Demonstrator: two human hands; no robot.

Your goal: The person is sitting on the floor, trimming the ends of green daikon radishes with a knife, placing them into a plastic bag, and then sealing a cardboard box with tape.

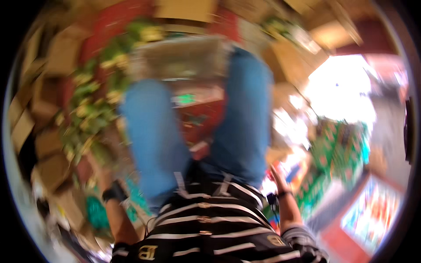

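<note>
The picture is smeared by motion. My left hand (101, 170) reaches down at the left, by a green oval thing (102, 153) that looks like a fruit. Whether the fingers grip it I cannot tell. Above it spreads a heap of green and pale yellow produce (87, 111), its kind too blurred to name. My right hand (279, 179) hangs beside my right thigh, close to something red and white; its fingers are blurred. Between my knees is a scale (206, 94) with a lit green display, and a shallow see-through tray (182, 59) sits above it.
Cardboard boxes (66, 50) crowd the left side, and more cartons (186, 9) stand ahead. At the right lie a green patterned sack (337, 144) and a red-edged box (370, 215). Teal plastic (96, 212) is near my left forearm. Bright light comes in at the right.
</note>
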